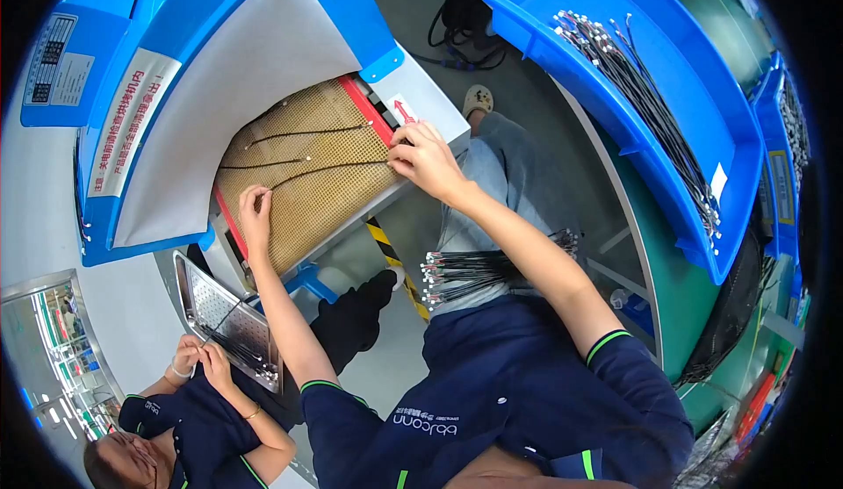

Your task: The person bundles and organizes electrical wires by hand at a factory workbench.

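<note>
A: Gripping what with the left hand [255,215]?
B: Pinching the left end of a thin, flexible black cable [325,171] between thumb and bunched fingertips.
A: And with the right hand [423,155]?
B: Pinching the same cable's right end, with fingers curled by the red rail [362,110].
A: Located where?
B: Stretched in a shallow bow across the tan mesh belt [312,219], just nearer than two loose cables [307,133].
A: Anything around?
B: See a smooth white curtain [237,68] far left, a cable bundle [474,269] across denim, a glossy blue plastic bin [702,76] far right.
</note>
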Action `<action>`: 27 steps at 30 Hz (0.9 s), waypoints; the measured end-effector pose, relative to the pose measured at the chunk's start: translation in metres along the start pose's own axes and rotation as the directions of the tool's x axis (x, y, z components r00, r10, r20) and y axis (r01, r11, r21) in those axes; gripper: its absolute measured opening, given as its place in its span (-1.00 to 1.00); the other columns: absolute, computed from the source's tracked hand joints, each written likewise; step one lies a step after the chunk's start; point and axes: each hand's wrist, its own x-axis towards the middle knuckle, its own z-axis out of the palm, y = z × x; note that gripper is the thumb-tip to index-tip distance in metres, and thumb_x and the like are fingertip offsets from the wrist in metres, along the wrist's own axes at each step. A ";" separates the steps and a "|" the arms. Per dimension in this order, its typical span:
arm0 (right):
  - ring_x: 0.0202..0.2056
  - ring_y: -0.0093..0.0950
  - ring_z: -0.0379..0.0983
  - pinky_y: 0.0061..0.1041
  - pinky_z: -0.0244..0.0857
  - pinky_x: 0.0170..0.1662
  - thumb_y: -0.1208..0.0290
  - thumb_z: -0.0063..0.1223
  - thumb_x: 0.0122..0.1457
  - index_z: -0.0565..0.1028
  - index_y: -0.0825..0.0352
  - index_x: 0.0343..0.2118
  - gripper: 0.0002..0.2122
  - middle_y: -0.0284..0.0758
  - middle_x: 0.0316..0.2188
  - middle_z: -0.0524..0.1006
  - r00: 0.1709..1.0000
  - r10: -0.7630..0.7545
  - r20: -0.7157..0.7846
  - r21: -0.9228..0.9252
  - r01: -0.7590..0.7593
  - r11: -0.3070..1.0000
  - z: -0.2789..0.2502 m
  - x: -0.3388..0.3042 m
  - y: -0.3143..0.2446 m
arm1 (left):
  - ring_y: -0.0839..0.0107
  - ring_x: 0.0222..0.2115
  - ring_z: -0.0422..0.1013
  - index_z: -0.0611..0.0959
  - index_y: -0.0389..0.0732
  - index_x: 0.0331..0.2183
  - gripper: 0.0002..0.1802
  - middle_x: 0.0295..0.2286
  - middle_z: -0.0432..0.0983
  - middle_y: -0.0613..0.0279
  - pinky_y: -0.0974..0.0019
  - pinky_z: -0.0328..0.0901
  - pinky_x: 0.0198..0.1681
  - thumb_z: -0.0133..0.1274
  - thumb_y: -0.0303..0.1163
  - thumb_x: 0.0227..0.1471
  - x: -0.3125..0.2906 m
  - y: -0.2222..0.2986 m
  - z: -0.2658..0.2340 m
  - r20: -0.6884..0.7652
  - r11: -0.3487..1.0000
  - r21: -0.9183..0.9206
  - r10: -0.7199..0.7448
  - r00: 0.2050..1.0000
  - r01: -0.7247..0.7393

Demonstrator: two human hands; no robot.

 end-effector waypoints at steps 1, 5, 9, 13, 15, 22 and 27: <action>-0.15 -0.32 0.33 -0.34 0.17 0.03 0.49 0.22 -0.15 0.53 0.29 -0.47 -0.87 -0.33 -0.25 0.41 1.000 -0.014 -0.016 -0.087 0.013 0.996 0.000 0.000 0.000 | 0.20 -0.10 0.35 0.59 -0.29 -0.34 -0.85 -0.19 0.45 0.07 0.25 0.21 0.01 0.12 -0.44 -0.01 0.000 0.003 0.003 -0.016 0.998 0.044 0.045 0.999 -0.044; -0.15 -0.33 0.34 -0.35 0.21 -0.01 0.50 0.21 -0.13 0.52 0.30 -0.44 -0.86 -0.35 -0.28 0.42 0.999 -0.022 -0.033 -0.160 0.016 0.987 0.002 0.009 -0.006 | 0.18 -0.11 0.35 0.59 -0.28 -0.30 -0.82 -0.19 0.45 0.08 0.26 0.21 0.01 0.11 -0.44 -0.01 0.007 0.001 -0.005 -0.025 0.989 0.107 0.106 0.994 -0.103; -0.17 -0.31 0.36 -0.32 0.24 -0.05 0.48 0.21 -0.09 0.52 0.31 -0.41 -0.86 -0.33 -0.30 0.43 0.994 -0.045 -0.097 -0.085 0.037 0.996 -0.025 -0.008 -0.014 | 0.19 -0.09 0.34 0.57 -0.27 -0.22 -0.75 -0.15 0.43 0.09 0.27 0.19 0.03 0.09 -0.41 0.02 0.000 0.013 -0.010 -0.066 0.989 0.121 0.094 0.993 -0.086; -0.20 -0.23 0.39 -0.30 0.30 -0.13 0.39 0.14 0.01 0.51 0.31 -0.38 -0.85 -0.24 -0.34 0.46 0.942 0.216 0.255 -0.022 -0.218 0.976 -0.077 -0.079 -0.011 | 0.20 -0.06 0.32 0.54 -0.28 -0.17 -0.73 -0.14 0.42 0.11 0.23 0.16 0.06 0.04 -0.39 0.07 -0.030 0.055 0.014 -0.258 0.998 0.022 0.069 0.964 -0.065; -0.21 -0.24 0.42 -0.29 0.32 -0.15 0.32 0.13 0.02 0.52 0.31 -0.38 -0.82 -0.22 -0.33 0.49 0.850 0.290 0.440 -0.135 -0.256 0.957 -0.092 -0.125 -0.001 | 0.21 -0.08 0.33 0.54 -0.29 -0.20 -0.77 -0.18 0.44 0.11 0.22 0.16 0.06 0.00 -0.43 0.07 -0.054 0.087 0.030 -0.254 0.994 -0.044 0.083 0.964 -0.098; -0.32 -0.21 0.47 -0.31 0.32 -0.24 0.32 0.16 0.00 0.54 0.34 -0.43 -0.82 -0.22 -0.42 0.52 0.673 0.485 0.558 -0.152 -0.492 0.857 -0.109 -0.178 -0.001 | 0.22 -0.17 0.40 0.58 -0.23 -0.23 -0.79 -0.23 0.48 0.13 0.27 0.27 -0.08 0.05 -0.48 0.01 -0.128 0.181 0.109 0.248 0.944 -0.325 0.150 0.957 -0.063; -0.36 -0.23 0.47 -0.34 0.32 -0.28 0.36 0.16 0.01 0.54 0.34 -0.45 -0.85 -0.24 -0.44 0.52 0.747 0.497 0.440 -0.105 -0.507 0.855 -0.125 -0.187 -0.002 | 0.15 -0.13 0.36 0.55 -0.24 -0.18 -0.75 -0.19 0.44 0.09 0.27 0.23 -0.04 0.02 -0.42 0.05 -0.163 0.210 0.155 0.416 0.932 -0.357 0.217 0.883 -0.061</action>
